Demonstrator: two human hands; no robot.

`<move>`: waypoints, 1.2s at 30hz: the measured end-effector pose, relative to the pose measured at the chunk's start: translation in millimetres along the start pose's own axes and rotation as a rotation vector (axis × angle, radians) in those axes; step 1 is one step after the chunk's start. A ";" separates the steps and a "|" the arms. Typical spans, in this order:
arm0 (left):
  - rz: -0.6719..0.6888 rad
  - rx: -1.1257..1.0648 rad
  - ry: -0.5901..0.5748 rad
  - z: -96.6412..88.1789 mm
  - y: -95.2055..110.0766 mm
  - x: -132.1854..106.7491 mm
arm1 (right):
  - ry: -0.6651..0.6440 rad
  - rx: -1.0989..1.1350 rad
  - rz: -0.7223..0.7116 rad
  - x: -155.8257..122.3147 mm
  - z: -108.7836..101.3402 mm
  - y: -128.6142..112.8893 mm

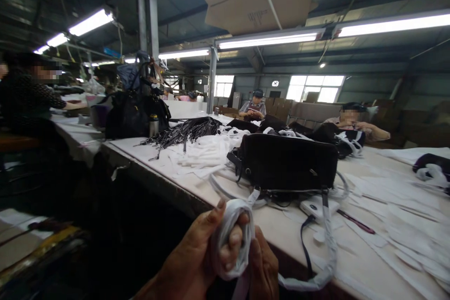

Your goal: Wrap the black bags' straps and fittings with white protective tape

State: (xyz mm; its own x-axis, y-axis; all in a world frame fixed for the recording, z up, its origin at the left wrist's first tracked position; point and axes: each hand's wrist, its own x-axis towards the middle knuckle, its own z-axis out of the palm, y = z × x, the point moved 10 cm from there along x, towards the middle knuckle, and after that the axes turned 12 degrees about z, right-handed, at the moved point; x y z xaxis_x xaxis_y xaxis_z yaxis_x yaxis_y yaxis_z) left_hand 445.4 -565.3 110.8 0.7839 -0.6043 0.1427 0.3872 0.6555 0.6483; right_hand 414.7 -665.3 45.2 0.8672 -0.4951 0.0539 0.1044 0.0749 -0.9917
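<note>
The left hand (190, 255) is shut tight around a soft white strap (235, 239), which is bunched into a loop. The right hand (264, 265) presses on the far side of the same loop, but its fingers are hard to see, so I cannot tell if it grips.

The soft white strap runs up to a boxy black bag (286, 161) that lies on a long white table (281, 229). A second white strap (328, 248) drops over the table's near edge and curves back toward the hands. A thin dark blue strap (305, 243) hangs over that edge too.

Both hands are just past the edge, with dark open space below and to their left. Behind the boxy black bag sit a heap of white cloth (200, 154) and a bundle of thin black straps (183, 131). Flat white cloth pieces (393, 197) lie to the right, and a seated worker (348, 124) sits across the table.
</note>
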 end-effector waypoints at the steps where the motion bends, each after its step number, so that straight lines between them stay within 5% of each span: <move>1: 0.030 -0.009 -0.023 5.2 2.8 1.3 | -0.021 0.019 -0.009 -0.7 1.8 -2.0; 8: 0.238 0.149 -0.101 26.6 21.3 21.3 | -0.385 0.450 0.306 -3.8 41.0 22.8; 12: 0.295 0.208 -0.119 41.0 28.3 43.2 | -0.303 0.411 0.216 10.0 29.5 1.2; 18: 0.422 0.183 -0.179 78.9 66.1 75.0 | -0.139 0.289 -0.016 38.8 5.1 -54.8; 22: 0.438 0.161 -0.215 95.6 77.8 92.4 | -0.201 0.326 0.008 48.0 9.2 -67.0; 28: 0.489 0.334 -0.172 94.3 66.6 102.8 | -0.458 0.509 0.117 41.9 27.5 -71.2; 36: 0.363 0.061 -0.064 95.2 78.4 101.2 | -0.388 0.395 -0.009 39.2 13.4 -85.8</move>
State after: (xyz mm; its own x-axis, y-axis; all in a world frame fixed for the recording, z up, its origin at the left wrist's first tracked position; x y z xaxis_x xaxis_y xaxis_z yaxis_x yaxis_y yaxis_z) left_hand 508.9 -618.2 247.2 0.8323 -0.3657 0.4166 0.0583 0.8050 0.5904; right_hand 446.3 -679.6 134.0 0.9734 -0.1476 0.1755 0.2228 0.4282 -0.8758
